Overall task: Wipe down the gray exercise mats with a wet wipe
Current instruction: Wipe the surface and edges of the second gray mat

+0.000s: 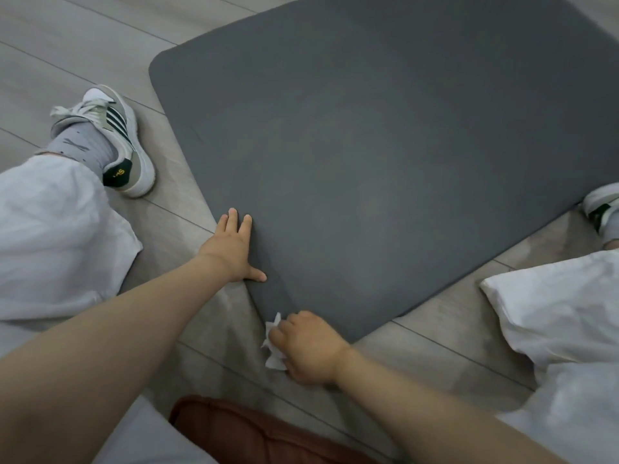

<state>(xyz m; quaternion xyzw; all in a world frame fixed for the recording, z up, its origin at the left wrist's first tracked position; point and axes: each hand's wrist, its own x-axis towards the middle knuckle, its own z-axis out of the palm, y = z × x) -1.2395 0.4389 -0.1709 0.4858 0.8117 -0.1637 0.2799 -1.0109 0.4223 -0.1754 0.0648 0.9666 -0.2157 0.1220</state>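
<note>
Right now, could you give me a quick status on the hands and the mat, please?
Left hand flat on gray mat edge. Right hand grips wet wipe at near corner. Nothing on mat.

I see the gray mat (385, 155) lying flat on the pale plank floor (83, 45), its near corner pointing toward me. My left hand (234, 249) rests flat w/ straight fingers on the mat's left edge near that corner, while my right hand (310, 346) grips a crumpled white wipe (272, 343) right at the corner, approx. where mat meets floor. A sneaker (110, 135) w/ green stripes sits left of the mat, white trouser legs (57, 229) on both sides, and a reddish-brown cushion (254, 433) shows at the bottom edge.
</note>
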